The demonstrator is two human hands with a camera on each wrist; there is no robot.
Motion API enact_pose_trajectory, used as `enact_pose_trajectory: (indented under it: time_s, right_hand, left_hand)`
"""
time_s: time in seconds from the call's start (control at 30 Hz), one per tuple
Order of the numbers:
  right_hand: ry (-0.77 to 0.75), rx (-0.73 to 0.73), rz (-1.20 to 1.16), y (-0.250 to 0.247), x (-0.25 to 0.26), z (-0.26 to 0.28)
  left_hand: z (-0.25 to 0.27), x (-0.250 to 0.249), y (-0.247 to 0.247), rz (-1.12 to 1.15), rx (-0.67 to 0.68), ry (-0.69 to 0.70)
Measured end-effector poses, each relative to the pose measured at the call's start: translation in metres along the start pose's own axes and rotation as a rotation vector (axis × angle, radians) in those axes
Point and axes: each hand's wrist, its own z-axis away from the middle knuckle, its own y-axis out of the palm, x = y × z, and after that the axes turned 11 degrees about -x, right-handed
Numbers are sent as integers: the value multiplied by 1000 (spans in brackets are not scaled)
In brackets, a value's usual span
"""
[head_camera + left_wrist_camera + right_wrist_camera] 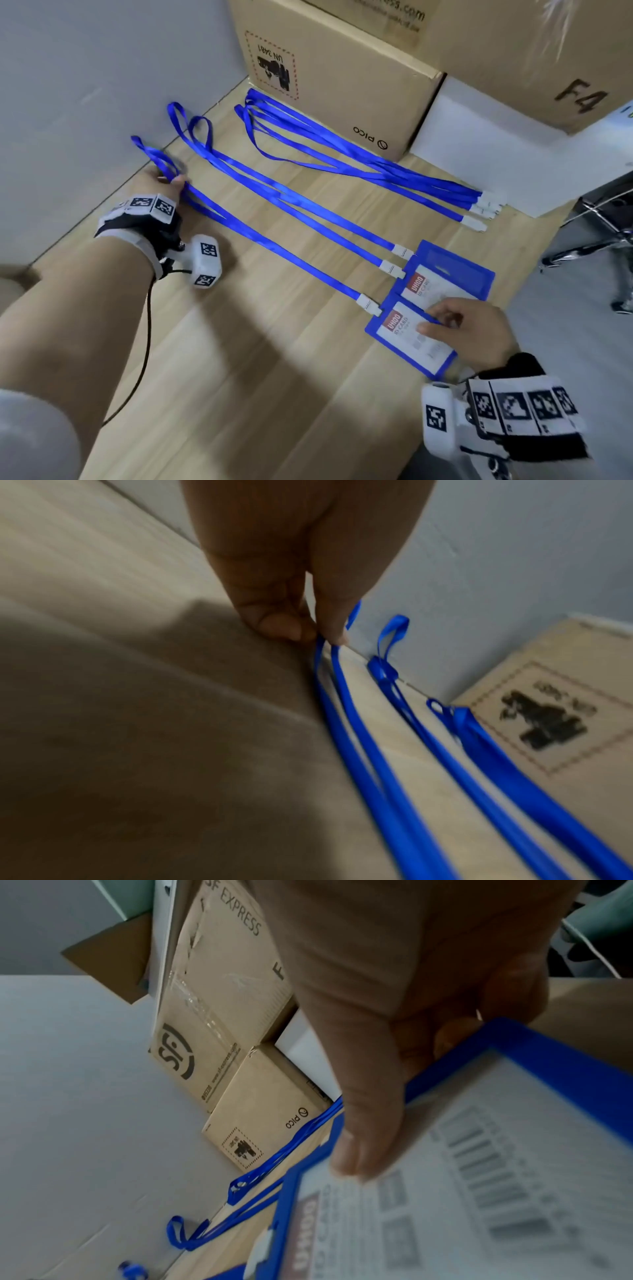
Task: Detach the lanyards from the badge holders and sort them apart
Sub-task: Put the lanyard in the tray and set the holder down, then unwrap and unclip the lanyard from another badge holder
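Three blue badge holders overlap on the wooden table at the right, each clipped to a blue lanyard. My right hand (438, 325) (404, 1096) grips the nearest badge holder (394, 329) (514, 1177), thumb on its printed card, fingers curled at its far edge. Its lanyard (274, 246) (363, 750) runs left from a white clasp (368, 304) to my left hand (178, 181) (318, 638), which pinches both strands near the loop end by the wall. Two more holders (455, 274) lie behind. Several detached lanyards (394, 171) lie bundled by the box.
A cardboard box (335, 68) stands at the back, with a bigger one (531, 51) to its right and a white sheet (496, 164) in front of that. A grey wall (85, 85) borders the table on the left. A chrome chair base (599, 222) shows off the right edge.
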Motion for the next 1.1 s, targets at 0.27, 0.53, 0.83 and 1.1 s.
enact_pose_trajectory:
  time_s: [0.27, 0.53, 0.83, 1.1]
  right_hand:
    - [-9, -59, 111, 2, 13, 8]
    - [-30, -76, 137, 6, 13, 9]
    - [-227, -107, -162, 12, 89, 15]
    - [-478, 389, -290, 120, 209, 90]
  left_hand:
    - [32, -4, 10, -92, -179, 212]
    - [38, -4, 8, -329, -39, 319]
    - [158, 13, -44, 406, 43, 147]
    - [279, 136, -127, 645, -256, -200]
